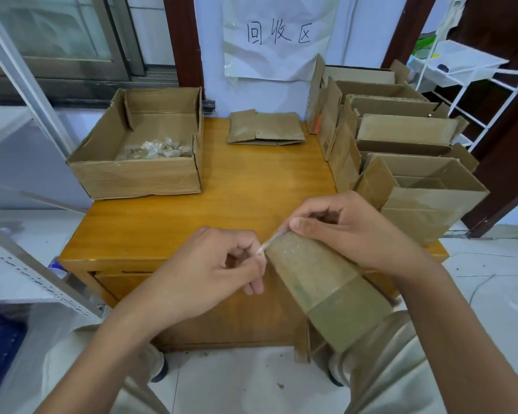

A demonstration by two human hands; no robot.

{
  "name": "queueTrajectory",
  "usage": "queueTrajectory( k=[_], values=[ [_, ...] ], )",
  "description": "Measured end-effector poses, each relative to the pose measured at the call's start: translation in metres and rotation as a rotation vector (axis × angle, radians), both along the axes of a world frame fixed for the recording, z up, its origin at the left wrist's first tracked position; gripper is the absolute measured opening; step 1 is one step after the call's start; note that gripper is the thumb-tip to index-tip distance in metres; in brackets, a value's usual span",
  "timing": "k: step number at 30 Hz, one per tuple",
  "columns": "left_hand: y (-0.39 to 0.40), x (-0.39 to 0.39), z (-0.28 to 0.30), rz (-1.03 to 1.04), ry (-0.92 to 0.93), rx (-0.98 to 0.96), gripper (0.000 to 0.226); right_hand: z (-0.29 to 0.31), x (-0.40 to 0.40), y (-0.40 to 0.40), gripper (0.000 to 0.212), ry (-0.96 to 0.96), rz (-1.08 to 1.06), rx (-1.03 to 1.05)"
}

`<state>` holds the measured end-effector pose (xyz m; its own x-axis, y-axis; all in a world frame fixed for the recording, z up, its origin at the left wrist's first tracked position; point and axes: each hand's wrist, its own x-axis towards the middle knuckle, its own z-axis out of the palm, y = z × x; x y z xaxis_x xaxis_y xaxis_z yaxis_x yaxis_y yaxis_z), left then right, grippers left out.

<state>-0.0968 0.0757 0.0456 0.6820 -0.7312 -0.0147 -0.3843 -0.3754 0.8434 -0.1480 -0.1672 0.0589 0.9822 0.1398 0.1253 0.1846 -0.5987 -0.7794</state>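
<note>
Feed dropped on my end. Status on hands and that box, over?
Left hand pinches tape strip at top edge of cardboard box. Right hand grips that top end. Nothing between hands and box.

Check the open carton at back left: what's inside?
Inside the open carton, a heap of crumpled clear plastic scraps. Its front wall hides the floor just behind it.
</note>
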Motion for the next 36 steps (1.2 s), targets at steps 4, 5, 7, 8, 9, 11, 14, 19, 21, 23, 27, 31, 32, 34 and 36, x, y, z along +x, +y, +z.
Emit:
queueTrajectory(
  k=[4, 5, 7, 8, 9, 11, 14, 19, 21, 23, 27, 31, 32, 34, 36],
  values=[
    [-0.009, 0.01, 0.001, 0.15, 0.086, -0.146, 0.025, 0.021, 0.045, -0.001, 0.022, -0.104, -0.215, -0.442],
    [-0.013, 0.013, 0.0, 0.222, 0.106, -0.193, 0.025, 0.029, 0.054, 0.0, 0.015, -0.146, -0.282, -0.536],
    [-0.019, 0.017, -0.001, 0.367, 0.145, -0.288, 0.025, 0.041, 0.06, 0.008, 0.011, -0.203, -0.29, -0.568],
    [-0.021, 0.019, -0.001, 0.41, 0.159, -0.325, 0.024, 0.04, 0.055, 0.013, 0.023, -0.188, -0.259, -0.573],
    [-0.022, 0.021, -0.002, 0.43, 0.162, -0.345, 0.024, 0.037, 0.045, 0.018, 0.038, -0.149, -0.232, -0.601],
    [-0.021, 0.023, -0.007, 0.431, 0.146, -0.334, 0.024, 0.024, 0.026, 0.029, 0.063, -0.062, -0.207, -0.671],
    [-0.013, 0.032, -0.012, 0.367, 0.092, -0.247, 0.025, 0.007, 0.024, 0.029, 0.073, -0.047, -0.211, -0.66],
    [0.023, 0.061, 0.004, 0.163, -0.273, 0.075, 0.021, 0.008, 0.041, 0.026, 0.071, 0.012, -0.154, -0.623],
    [0.031, 0.066, 0.01, 0.126, -0.266, 0.136, 0.024, 0.011, 0.047, 0.027, 0.07, 0.043, -0.151, -0.589],
    [0.032, 0.061, 0.01, 0.162, -0.175, 0.063, 0.034, 0.013, 0.052, 0.026, 0.07, 0.052, -0.149, -0.588],
    [0.018, 0.048, -0.01, 0.453, -0.234, -0.102, 0.049, 0.01, 0.054, 0.026, 0.069, 0.039, -0.161, -0.59],
    [-0.003, 0.049, -0.028, 0.603, -0.461, -0.061, 0.038, 0.006, 0.056, 0.026, 0.071, 0.04, -0.166, -0.578],
    [-0.006, 0.051, -0.031, 0.603, -0.526, -0.042, 0.035, 0.006, 0.056, 0.025, 0.072, 0.047, -0.169, -0.577],
    [-0.007, 0.055, -0.036, 0.595, -0.602, -0.004, 0.037, 0.007, 0.058, 0.023, 0.073, 0.062, -0.175, -0.583],
    [-0.003, 0.056, -0.037, 0.614, -0.583, -0.036, 0.041, 0.007, 0.058, 0.022, 0.073, 0.075, -0.173, -0.588]
  ],
)
